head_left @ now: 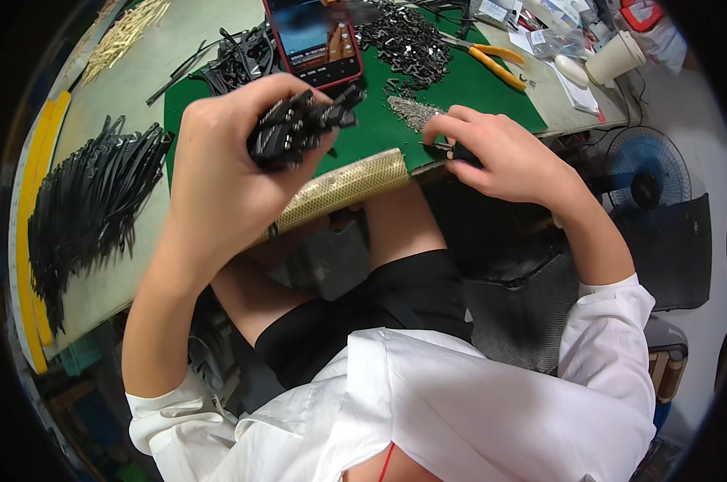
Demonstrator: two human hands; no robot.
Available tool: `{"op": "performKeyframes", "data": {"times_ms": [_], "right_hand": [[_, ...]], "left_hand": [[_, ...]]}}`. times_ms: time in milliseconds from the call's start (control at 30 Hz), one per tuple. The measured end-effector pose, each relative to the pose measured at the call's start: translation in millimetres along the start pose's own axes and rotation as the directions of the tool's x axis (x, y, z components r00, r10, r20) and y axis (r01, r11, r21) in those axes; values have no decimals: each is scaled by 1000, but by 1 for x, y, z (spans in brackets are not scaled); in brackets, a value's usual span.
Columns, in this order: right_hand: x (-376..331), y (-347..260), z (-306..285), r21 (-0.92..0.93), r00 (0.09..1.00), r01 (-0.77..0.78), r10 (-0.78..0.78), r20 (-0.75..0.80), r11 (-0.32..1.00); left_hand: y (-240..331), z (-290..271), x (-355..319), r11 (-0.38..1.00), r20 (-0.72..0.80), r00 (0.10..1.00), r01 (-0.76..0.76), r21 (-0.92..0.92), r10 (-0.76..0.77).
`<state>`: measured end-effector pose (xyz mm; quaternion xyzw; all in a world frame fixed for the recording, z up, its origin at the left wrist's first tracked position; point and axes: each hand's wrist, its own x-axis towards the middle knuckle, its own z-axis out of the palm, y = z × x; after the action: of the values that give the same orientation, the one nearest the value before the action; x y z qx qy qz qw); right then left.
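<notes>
My left hand (219, 161) is raised over the near left of the green mat (371, 120), its fingers closed round a bundle of black strips (287, 132). The bundle's blunt ends point up and to the right. At the mat's front edge, my right hand (500, 153) has its fingers bent round a small dark tool with a thin tip (437, 146); its kind is partly hidden. Just beyond those fingers lies a heap of tiny silvery metal parts (414, 112). Farther back is a larger pile of short black pieces (403, 48).
A gold mesh-patterned roll (343, 189) lines the table's front edge. Orange-handled pliers (496, 64), a red-cased phone (315, 48) and a white cup (616, 58) stand or lie beyond. Black strips (98, 217) and pale sticks (126, 32) lie left. A fan (648, 177) is at right.
</notes>
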<state>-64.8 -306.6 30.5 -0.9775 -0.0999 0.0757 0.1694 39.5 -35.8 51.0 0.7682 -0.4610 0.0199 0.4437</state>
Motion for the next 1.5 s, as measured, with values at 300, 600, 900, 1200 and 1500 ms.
{"op": "performKeyframes", "data": {"times_ms": [300,600,900,1200,1500], "right_hand": [[4,-8,-3,-78,1000,1,0,11,997],[5,-35,-9,473,1000,7,-3,-8,881],[7,-95,10,998,1000,9,-26,-7,64],[5,-102,17,995,999,-41,-18,39,-89],[10,-103,33,959,982,129,103,-159,251]], "left_hand": [[3,-8,-35,962,-82,976,184,-203,-204],[2,-4,-39,859,-134,954,174,-482,-269],[2,8,-40,942,-264,917,-239,233,298],[0,13,-38,900,-266,884,-294,321,384],[-4,7,-37,880,-136,914,-315,356,382]]}}
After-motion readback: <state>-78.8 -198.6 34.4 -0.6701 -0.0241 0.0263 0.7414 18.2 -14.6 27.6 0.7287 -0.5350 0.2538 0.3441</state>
